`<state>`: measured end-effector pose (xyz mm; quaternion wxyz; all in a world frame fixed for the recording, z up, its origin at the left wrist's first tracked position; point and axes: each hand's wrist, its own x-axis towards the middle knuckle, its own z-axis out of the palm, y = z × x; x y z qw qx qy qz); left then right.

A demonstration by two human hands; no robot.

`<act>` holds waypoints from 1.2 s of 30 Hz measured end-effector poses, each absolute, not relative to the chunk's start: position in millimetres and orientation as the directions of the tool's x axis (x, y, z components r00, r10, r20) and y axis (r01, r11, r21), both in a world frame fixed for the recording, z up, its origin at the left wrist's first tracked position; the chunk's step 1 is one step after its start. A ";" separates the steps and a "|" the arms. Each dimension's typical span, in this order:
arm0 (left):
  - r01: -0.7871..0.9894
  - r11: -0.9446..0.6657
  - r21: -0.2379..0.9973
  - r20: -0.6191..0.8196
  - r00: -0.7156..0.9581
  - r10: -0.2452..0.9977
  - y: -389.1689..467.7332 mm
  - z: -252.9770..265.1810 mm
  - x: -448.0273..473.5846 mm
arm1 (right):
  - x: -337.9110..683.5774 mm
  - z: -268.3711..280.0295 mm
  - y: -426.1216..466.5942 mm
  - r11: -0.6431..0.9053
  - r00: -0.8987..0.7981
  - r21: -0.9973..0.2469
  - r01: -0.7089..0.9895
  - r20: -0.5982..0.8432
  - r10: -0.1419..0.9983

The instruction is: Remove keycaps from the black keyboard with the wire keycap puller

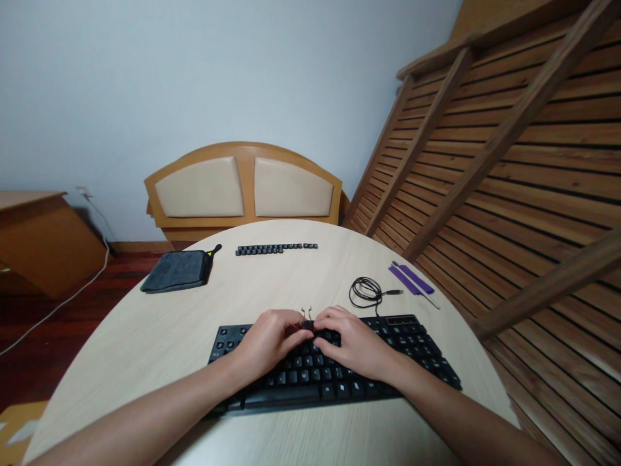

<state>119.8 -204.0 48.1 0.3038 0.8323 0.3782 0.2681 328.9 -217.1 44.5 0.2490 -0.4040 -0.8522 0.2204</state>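
A black keyboard (pixel 286 396) lies in front of me, with bare switches (pixel 224 332) showing at its upper left where caps are off. Over its upper middle, my left hand (pixel 272 340) and my right hand (pixel 347 343) meet, fingertips closed around a small dark wire keycap puller (pixel 307 325). Two thin bent wire prongs stick out from it, away from me. Fingers partly hide the puller, and whether a cap sits in it I cannot tell. The right hand's lower fingers rest close over the keys.
Removed keycaps (pixel 262 249) stand in rows at the table's far side. A dark zipped case (pixel 177 270) lies at left. The coiled cable (pixel 366 292) and a purple cloth strip (pixel 412 279) with a thin metal rod are at right. Wooden slats (pixel 533 181) lean beside the round table (pixel 121 349).
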 end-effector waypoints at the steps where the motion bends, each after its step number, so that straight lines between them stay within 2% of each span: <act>1: 0.483 -0.533 0.695 0.217 0.566 0.795 -203.8 47.7 120.2 | 328.0 44.2 -217.1 0.570 -0.545 -0.573 0.589 0.240 0.804; 5: 0.478 -0.445 0.757 0.176 0.507 0.844 -200.9 44.5 120.3 | 324.2 43.4 -214.9 0.540 -0.517 -0.562 0.626 0.218 0.828; 13: 0.255 -0.197 0.947 0.061 0.459 0.886 -194.7 36.9 120.3 | 320.6 45.2 -212.0 0.536 -0.519 -0.591 0.603 0.220 0.826; 19: 0.206 -0.151 0.967 0.050 0.428 0.902 -193.1 35.4 118.9 | 318.5 47.5 -211.9 0.542 -0.511 -0.618 0.570 0.249 0.822; 25: 0.214 -0.198 0.957 0.088 0.435 0.896 -195.7 43.4 115.1 | 315.9 50.4 -215.4 0.470 -0.470 -0.702 0.535 0.215 0.856; 29: 0.160 -0.132 0.978 0.050 0.433 0.900 -196.3 44.9 112.8 | 314.6 49.6 -218.7 0.473 -0.477 -0.750 0.462 0.239 0.846; 31: 0.137 -0.099 0.986 0.031 0.431 0.902 -195.7 43.7 112.2 | 314.2 49.0 -219.0 0.517 -0.490 -0.713 0.474 0.274 0.827; 36: 0.167 -0.132 0.977 0.054 0.408 0.911 -196.2 43.3 113.2 | 313.0 47.7 -218.0 0.649 -0.563 -0.519 0.555 0.340 0.753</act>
